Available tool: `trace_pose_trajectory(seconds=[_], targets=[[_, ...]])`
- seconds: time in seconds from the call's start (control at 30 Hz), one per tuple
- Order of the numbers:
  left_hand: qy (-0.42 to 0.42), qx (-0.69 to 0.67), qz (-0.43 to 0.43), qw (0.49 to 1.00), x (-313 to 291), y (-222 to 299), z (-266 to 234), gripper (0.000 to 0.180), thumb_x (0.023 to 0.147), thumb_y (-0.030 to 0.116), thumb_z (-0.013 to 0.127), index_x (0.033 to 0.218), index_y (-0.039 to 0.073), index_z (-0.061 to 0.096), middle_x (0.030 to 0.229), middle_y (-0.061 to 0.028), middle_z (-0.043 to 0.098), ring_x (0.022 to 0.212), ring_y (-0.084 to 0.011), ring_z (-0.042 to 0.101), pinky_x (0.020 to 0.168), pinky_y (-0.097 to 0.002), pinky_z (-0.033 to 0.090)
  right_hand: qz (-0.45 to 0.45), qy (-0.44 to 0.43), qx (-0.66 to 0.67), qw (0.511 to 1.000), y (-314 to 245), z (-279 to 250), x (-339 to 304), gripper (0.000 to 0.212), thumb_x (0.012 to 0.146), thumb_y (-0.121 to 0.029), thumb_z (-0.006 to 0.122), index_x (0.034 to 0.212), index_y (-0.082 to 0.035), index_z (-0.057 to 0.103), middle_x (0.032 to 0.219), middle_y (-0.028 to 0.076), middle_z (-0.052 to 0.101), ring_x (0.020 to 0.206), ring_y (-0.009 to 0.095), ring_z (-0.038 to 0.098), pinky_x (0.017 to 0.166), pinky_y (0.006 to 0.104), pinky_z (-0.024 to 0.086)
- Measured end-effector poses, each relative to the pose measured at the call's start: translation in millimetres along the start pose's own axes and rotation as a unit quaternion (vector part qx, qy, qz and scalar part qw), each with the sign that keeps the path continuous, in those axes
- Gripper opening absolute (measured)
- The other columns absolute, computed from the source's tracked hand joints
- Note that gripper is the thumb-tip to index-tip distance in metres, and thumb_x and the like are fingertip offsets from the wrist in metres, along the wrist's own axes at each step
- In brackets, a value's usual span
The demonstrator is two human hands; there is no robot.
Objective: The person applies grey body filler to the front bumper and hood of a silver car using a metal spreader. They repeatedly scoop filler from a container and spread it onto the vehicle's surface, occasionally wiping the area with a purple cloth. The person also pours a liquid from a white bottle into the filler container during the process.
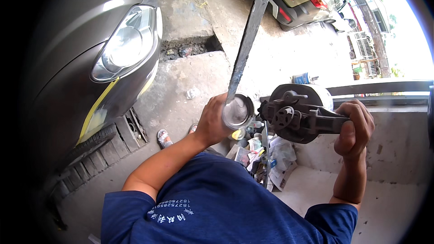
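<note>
My left hand is wrapped round a small round cup. In it is greyish stuff, and a long, flat, paint-stained stirring stick leans out of it away from me. My right hand grips the handle of a dark, dirty paint can mixing lid with a lever and a slotted knob. The lid sits on a pale paint can, which is tipped on its side. Its spout end points at the cup's right rim, close to it; whether any paint flows cannot be made out.
To the left stands a dark car with a headlight and yellow masking tape on its bumper. Ahead lies a broken pit in the concrete. Below the can are papers and plastic bags. A low wall runs along the right.
</note>
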State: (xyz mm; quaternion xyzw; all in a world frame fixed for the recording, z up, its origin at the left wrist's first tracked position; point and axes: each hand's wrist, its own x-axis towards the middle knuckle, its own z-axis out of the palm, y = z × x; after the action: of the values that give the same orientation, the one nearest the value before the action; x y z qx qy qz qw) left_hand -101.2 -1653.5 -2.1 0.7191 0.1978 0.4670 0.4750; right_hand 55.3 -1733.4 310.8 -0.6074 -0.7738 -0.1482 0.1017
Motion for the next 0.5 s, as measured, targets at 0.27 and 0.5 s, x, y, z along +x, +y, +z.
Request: trace_pose_trajectory(seconds=[0.27,0.5], targets=[[0.006,-0.004,0.013,1.000,4.0,4.2,0.9,0.071,0.070,0.018,0.082,0.127,0.001,0.044,0.116,-0.0190,0.056,0.106,-0.0370,0.055,0.093,-0.0440,0.044,-0.009,0.013,0.006,1.000,-0.7,0.4,1.5,0.023,0.083,-0.019,0.044,0.077,0.002,0.051,0.062,0.013,0.051,0.051,0.024,0.049,0.050,0.0340,0.042],[0.008,0.000,0.013,1.000,3.5,2.7,4.9,0.068,0.072,0.018,0.081,0.127,0.001,0.044,0.115,-0.0185,0.057,0.104,-0.0364,0.056,0.092,-0.0439,0.044,-0.025,0.014,0.022,0.999,-2.2,1.5,1.9,0.022,0.085,-0.018,0.045,0.077,0.002,0.049,0.062,0.012,0.050,0.051,0.023,0.049,0.050,0.0330,0.042]])
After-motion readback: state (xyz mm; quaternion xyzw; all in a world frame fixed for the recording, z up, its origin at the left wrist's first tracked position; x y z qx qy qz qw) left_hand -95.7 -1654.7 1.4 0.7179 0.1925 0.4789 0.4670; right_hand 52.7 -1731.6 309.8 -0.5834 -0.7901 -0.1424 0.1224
